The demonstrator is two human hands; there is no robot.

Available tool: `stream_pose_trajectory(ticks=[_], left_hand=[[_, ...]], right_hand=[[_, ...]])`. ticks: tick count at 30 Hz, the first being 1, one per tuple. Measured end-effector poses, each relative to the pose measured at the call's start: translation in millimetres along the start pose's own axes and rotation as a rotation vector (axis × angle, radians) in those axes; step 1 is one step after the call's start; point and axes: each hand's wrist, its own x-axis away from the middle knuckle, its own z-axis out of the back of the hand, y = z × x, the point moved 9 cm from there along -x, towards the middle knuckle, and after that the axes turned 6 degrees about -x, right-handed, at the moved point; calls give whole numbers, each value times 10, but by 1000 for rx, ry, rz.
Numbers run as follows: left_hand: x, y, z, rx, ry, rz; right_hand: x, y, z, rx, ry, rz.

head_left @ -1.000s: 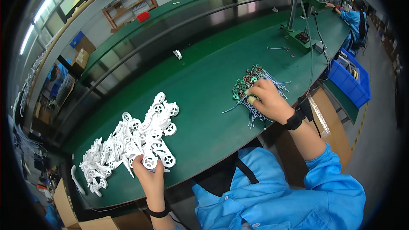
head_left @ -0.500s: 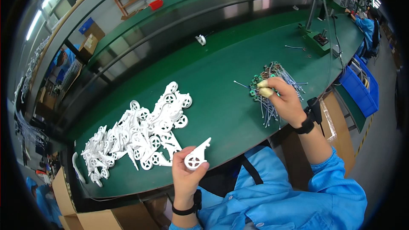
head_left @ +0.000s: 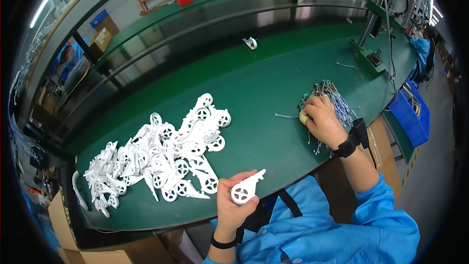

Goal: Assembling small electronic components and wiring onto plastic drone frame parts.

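The two hands are well apart from each other. The left hand [head_left: 227,211] is closed on a white part [head_left: 250,185], thumb below and fingers behind, near the surface's front edge; its spoked wheel end and narrow arm face up, but the fingers behind it are partly covered. The right hand [head_left: 322,123] is bent down over a heap of wires [head_left: 342,105], with pale covers [head_left: 304,118] on fingertips. From where I stand the back of that hand hides much of the heap, and I can't tell whether the fingers are pinching anything; one thin wire [head_left: 286,115] pokes out to their left.

Left of the left hand, a pile of white parts [head_left: 163,154] spreads over the green surface [head_left: 266,98], so tangled that single pieces are hard to separate. Beyond both hands, and between them, lies a lone white piece [head_left: 251,43], its shape hard to read. Past the right hand, to the right, stands a green bench machine [head_left: 370,61], then a blue bin [head_left: 409,117] whose contents are unclear. Farther off, a person in blue [head_left: 421,49] sits, partly cut off by the dark rim.
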Motion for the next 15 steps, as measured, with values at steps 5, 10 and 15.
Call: stream_pose_trajectory(ticks=[5,10,15], left_hand=[[45,-145,102,139,-7,66],[45,-171,176,311,116,160],[44,-244,73,457,40,266]], right_hand=[[-6,-12,2,-68,61,48],[-3,-174,121,-264,144,106],[237,-844,-71,-588,-138,195]])
